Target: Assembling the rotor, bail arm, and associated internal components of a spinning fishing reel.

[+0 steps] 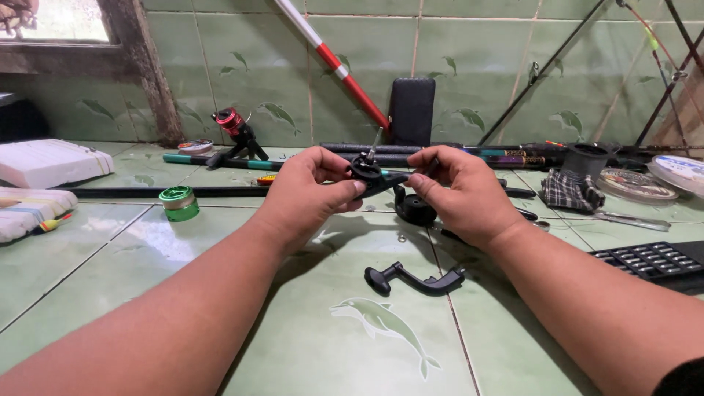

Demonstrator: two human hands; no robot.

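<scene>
Black and small, the reel body [369, 173] sits pinched between both hands just above the green tiled floor [308, 330], raised toward the camera so its thin shaft points up and the working side faces the person. The left hand [308, 192] grips it from the left with thumb and fingertips closed on the round housing; the right hand [460, 191] clasps the reel's foot from the other side, which steadies the part against twisting. Below the hands a black crank handle [415, 279] lies loose on the tiles, within easy reach, and a dark round part [414, 209] rests just behind the right hand. A green spool [180, 202] stands apart to the left, out of the way. Farther back a red-topped reel [233, 130] sits mounted on a rod [220, 160], with more rods against the wall. A calculator [656, 262] lies at the right.
</scene>
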